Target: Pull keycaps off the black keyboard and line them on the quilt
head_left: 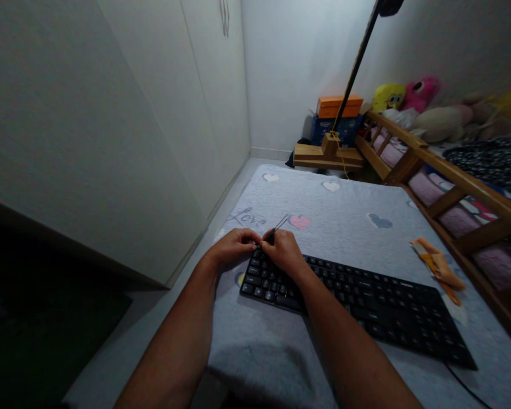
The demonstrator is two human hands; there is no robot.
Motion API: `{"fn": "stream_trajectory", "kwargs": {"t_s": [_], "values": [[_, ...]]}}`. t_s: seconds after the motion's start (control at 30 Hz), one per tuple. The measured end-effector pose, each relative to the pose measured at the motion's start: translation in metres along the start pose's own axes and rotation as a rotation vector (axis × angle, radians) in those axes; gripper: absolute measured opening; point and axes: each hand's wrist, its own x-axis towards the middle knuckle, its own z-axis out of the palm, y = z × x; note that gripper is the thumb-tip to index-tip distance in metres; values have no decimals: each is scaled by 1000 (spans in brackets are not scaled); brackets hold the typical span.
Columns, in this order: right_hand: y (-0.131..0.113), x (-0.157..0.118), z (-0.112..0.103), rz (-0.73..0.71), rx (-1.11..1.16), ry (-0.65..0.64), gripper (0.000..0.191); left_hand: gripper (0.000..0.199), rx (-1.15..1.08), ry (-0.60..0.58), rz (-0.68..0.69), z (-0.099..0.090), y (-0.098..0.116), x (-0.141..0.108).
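Observation:
A black keyboard (396, 309) lies slanted on the bedspread, its cable leaving the near right side. My right hand (284, 250) is over its far left corner, closed around a small tool that looks like a wire keycap puller (280, 222), with a dark body and two thin metal prongs pointing up and away from the keys. My left hand (237, 245) meets it at the same corner, fingertips pinched together. Whatever sits between those left fingertips is too small to make out. Part of the key rows is hidden under my right hand and forearm.
An orange and tan item (440, 267) of unclear kind lies right of the keyboard. A wooden bed rail (464, 179) borders the right side; a white wardrobe (153, 113) stands left. Behind are a wooden stand (310, 154) with a pole and stacked boxes (340, 108).

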Motion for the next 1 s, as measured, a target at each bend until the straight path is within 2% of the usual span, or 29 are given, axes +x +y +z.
{"fn": "stream_trajectory", "kwargs": {"t_s": [0.17, 0.4, 0.67, 1.0], "values": [[3, 0, 6, -38, -111, 11, 12, 34, -29, 14, -46, -1, -4, -2], [2, -2, 6, -121, -219, -6, 14, 30, 27, 36, -63, 3, 7, -3], [12, 1, -2, 9, 87, -32, 13, 32, -28, 24, -74, 0, -2, -1], [16, 2, -6, -14, 139, -42, 12, 33, -18, 14, -82, -4, -6, 1]]}}
